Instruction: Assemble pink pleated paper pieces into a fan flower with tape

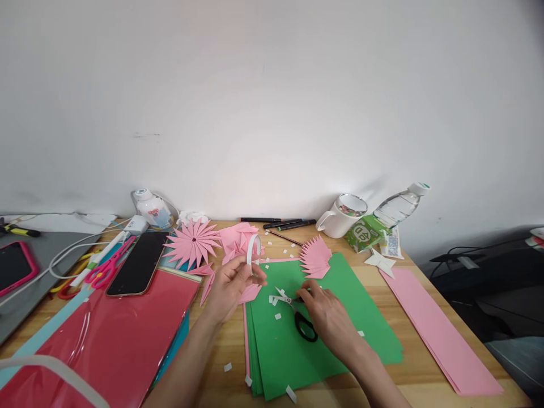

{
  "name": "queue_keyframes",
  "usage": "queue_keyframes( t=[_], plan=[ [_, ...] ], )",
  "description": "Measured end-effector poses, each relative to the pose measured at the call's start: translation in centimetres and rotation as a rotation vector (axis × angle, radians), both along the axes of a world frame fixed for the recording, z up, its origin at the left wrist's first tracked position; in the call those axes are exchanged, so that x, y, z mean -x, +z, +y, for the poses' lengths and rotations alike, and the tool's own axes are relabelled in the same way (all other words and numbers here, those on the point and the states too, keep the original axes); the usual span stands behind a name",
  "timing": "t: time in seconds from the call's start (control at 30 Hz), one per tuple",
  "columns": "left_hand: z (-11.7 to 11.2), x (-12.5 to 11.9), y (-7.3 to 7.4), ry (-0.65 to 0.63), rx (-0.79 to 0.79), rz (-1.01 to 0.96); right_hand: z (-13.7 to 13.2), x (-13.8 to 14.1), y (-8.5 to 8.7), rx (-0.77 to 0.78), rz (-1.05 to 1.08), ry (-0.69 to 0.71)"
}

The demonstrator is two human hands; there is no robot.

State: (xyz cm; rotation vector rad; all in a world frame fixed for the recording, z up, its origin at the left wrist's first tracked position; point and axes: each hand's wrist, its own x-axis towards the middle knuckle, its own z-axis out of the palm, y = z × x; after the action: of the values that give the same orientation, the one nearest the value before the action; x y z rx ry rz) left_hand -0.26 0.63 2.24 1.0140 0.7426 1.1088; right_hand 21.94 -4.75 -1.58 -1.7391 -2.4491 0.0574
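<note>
The left hand's fingers [254, 277] are pinched together on a white tape ring [254, 250], held upright just above the far left corner of a stack of green paper [352, 334]. The left hand [232, 286] hovers over the desk [425, 374], with a folded pink piece partly under it. To its right, the right hand [325, 314] lies on small black-handled scissors [305, 327], its fingers [304, 294] curled down near the blades (whether they actually grip, I cannot tell). The scissors rest on the green paper among small white scraps [277, 316]. Just beyond, on the far edge of the green stack, sits a pink pleated fan [315, 258], and to the far left of the hands a pink paper flower [193, 241]. Farther left lie a dark phone [138, 263], pink scissors [108, 269] and a red sheet [119, 334]. Along the wall stand black markers [289, 224], a white mug [342, 216], a green tissue pack [363, 232] and a water bottle [399, 207]. Pink strips [437, 328] lie at the right.
</note>
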Motion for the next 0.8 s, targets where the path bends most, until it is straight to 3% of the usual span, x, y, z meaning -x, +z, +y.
queue_keyframes(
  t=[0.1, 0.2, 0.3, 0.43, 0.57, 0.8],
  plan=[
    [0.0, -0.1, 0.0, 0.037, 0.003, -0.033, 0.2, -0.3, 0.0, 0.001, 0.266, -0.033],
    [0.2, -0.2, -0.3, 0.112, -0.050, -0.074, 0.5, -0.1, 0.1, 0.087, 0.724, -0.085],
    [0.3, -0.1, -0.8, 0.158, -0.074, -0.046, 0.8, 0.7, 0.3, 0.275, 1.206, -0.200],
    [0.2, 0.2, -1.0, 0.098, -0.050, -0.109, 1.1, 2.1, 0.7, 0.552, 1.730, -0.249],
    [-0.1, 0.2, -0.8, 0.013, -0.010, -0.162, 1.4, 2.7, 1.1, 0.711, 1.827, -0.265],
    [-0.2, 0.1, -0.9, 0.107, -0.022, -0.156, 1.1, 2.2, 1.1, 0.774, 1.810, -0.194]
  ],
)
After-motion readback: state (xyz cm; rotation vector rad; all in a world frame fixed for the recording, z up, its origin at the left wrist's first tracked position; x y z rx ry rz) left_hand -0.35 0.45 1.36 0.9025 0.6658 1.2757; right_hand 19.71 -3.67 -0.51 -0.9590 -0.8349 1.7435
